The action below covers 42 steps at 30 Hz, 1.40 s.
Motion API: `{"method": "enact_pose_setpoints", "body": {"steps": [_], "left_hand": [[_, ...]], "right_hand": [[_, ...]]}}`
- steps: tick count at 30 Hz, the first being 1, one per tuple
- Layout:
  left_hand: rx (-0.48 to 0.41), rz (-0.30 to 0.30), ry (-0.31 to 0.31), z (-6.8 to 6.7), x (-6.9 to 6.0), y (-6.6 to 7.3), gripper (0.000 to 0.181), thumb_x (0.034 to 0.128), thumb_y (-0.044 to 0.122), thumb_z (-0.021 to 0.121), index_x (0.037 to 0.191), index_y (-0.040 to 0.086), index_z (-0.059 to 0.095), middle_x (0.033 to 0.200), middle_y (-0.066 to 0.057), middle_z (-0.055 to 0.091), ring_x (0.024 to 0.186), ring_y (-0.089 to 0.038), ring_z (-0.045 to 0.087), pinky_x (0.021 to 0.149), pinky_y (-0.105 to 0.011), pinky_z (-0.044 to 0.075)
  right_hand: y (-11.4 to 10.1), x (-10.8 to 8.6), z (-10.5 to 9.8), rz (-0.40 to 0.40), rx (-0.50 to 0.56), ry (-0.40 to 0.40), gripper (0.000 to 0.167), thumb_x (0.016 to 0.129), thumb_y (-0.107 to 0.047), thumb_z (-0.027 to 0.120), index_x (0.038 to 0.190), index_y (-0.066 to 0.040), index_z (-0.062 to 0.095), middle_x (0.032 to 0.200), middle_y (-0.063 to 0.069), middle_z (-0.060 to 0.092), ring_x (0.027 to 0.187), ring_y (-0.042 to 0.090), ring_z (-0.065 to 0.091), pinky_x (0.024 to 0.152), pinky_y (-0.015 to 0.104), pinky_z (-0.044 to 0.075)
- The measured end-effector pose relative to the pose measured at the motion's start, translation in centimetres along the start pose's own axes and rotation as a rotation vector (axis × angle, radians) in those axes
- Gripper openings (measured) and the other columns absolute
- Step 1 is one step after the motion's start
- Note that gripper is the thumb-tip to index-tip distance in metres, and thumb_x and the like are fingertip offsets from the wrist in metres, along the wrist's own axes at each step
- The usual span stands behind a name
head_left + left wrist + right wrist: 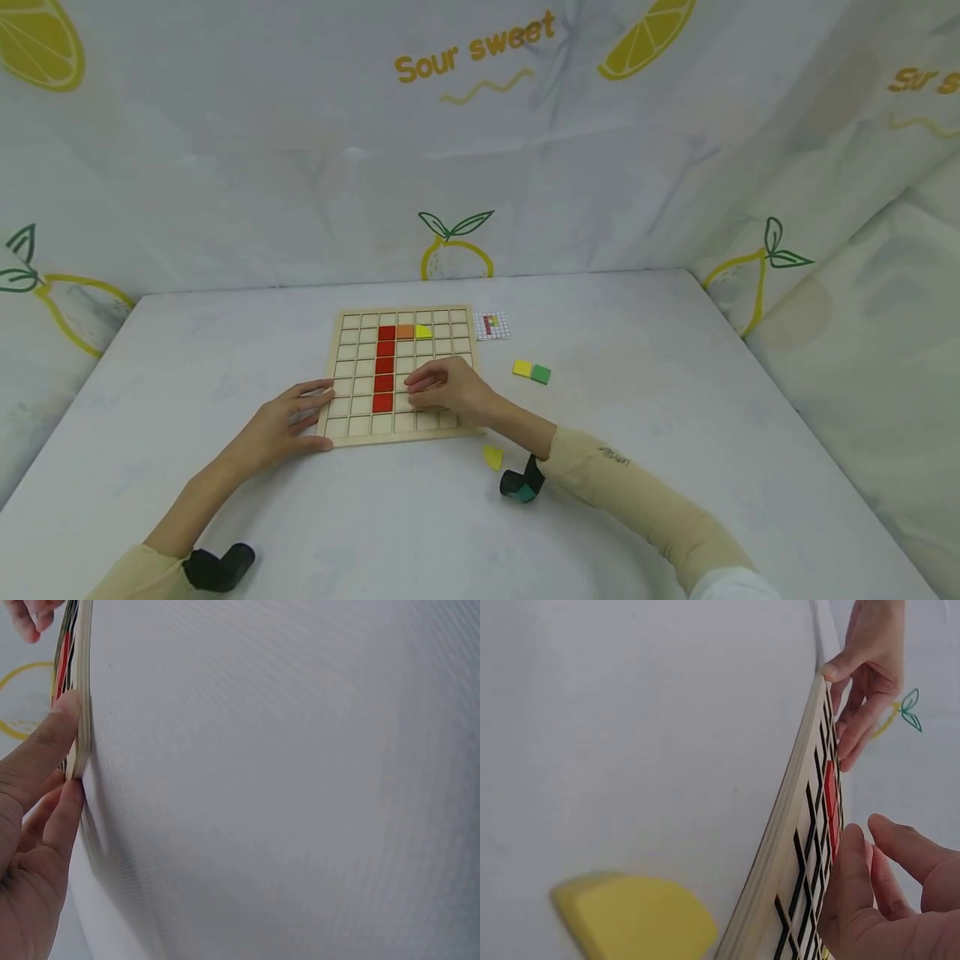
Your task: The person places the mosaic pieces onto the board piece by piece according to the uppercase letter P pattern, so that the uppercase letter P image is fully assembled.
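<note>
A wooden grid board (pixel 360 429) lies on the table, with several red tiles (pixel 384 365) in one column. At the column's top, an orange tile (pixel 405 332) and a yellow piece (pixel 423 332) sit to its right. My left hand (pixel 281 429) rests at the board's left edge, fingers spread and touching the rim, as the left wrist view also shows. My right hand (pixel 453 390) is over the board, right of the lower red tiles, fingers bent loosely. In the right wrist view, nothing shows between the right fingers (pixel 853 859) and thumb.
A small pattern card (pixel 492 325) lies against the board's upper right side. Farther right are a yellow tile (pixel 522 367) and a green tile (pixel 541 374), touching. Below the board's lower right corner lies a yellow rounded piece (pixel 492 457), near my right wrist.
</note>
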<state>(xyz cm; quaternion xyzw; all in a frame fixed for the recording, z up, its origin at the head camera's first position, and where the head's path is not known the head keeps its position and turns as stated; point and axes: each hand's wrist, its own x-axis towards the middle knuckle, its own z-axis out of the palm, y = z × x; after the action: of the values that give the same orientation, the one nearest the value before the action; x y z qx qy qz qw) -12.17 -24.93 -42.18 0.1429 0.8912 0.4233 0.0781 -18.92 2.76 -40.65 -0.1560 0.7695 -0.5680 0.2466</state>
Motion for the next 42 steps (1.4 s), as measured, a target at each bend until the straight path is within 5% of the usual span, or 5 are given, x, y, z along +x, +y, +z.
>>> {"method": "enact_pose_setpoints", "body": {"steps": [10,25,42], "left_hand": [[-0.036,0.010,-0.002,0.0,-0.1,0.3,0.074,0.0689,0.003,0.082,0.130,-0.018,0.047,0.144,-0.027,0.034,0.129,-0.046,0.040,0.097,-0.038,0.049],[-0.013,0.025,0.000,0.1,0.0,0.3,0.074,0.0689,0.004,0.082,0.130,-0.018,0.047,0.143,-0.028,0.035,0.127,-0.047,0.042,0.096,-0.037,0.050],[-0.002,0.008,0.004,0.1,0.0,-0.1,0.074,0.0690,0.004,0.082,0.131,-0.016,0.048,0.144,-0.026,0.035,0.128,-0.045,0.041,0.097,-0.034,0.050]], "right_hand": [[0.6,-2.6,-3.1,0.051,0.131,0.023,0.032,0.087,0.000,0.068,0.117,0.008,0.061,0.101,0.013,0.067,0.083,0.012,0.065,0.085,0.034,0.060],[2.4,-7.7,-6.4,0.089,0.097,0.005,0.035,0.086,-0.003,0.069,0.118,0.009,0.060,0.111,0.017,0.064,0.086,0.014,0.065,0.084,0.030,0.060],[4.4,-10.0,-9.0,0.104,-0.005,0.100,0.035,0.087,-0.009,0.070,0.119,0.003,0.062,0.115,0.016,0.065,0.093,0.020,0.065,0.081,0.026,0.060]]}}
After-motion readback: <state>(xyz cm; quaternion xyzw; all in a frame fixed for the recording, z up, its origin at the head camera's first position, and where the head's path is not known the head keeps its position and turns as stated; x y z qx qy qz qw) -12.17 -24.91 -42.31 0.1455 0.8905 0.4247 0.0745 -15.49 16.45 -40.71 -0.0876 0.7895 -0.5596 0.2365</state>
